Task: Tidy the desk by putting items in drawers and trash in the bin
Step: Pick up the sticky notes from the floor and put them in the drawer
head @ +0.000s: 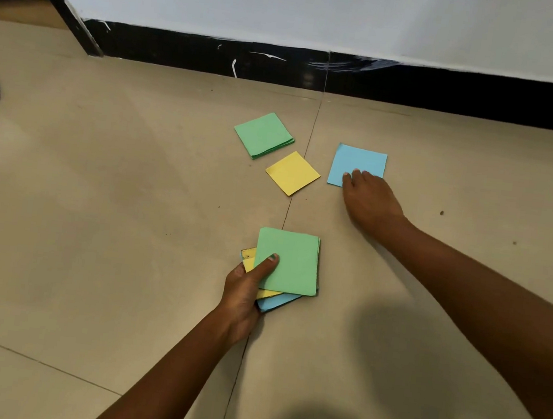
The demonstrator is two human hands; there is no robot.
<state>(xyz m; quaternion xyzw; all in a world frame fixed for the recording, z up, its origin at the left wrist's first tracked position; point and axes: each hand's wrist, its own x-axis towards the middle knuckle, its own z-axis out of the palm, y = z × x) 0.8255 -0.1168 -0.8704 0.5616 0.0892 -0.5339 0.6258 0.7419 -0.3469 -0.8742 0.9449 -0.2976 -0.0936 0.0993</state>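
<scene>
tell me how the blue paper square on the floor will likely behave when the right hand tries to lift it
The blue paper square looks thin and lies flat on the smooth floor tile, so it may slide rather than lift under the right hand fingertips. It probably weighs very little and would flop if held by one corner.

In my left hand (241, 291) I hold a fanned stack of paper squares (284, 267), a green one on top under my thumb, yellow and blue edges showing beneath. Three more lie flat on the floor ahead. A green pad (263, 135) of several sheets sits farthest left, a yellow square (292, 173) just beside it, and a blue square (356, 163) to the right, its near corner under the fingertips of my right hand (371, 199).
</scene>
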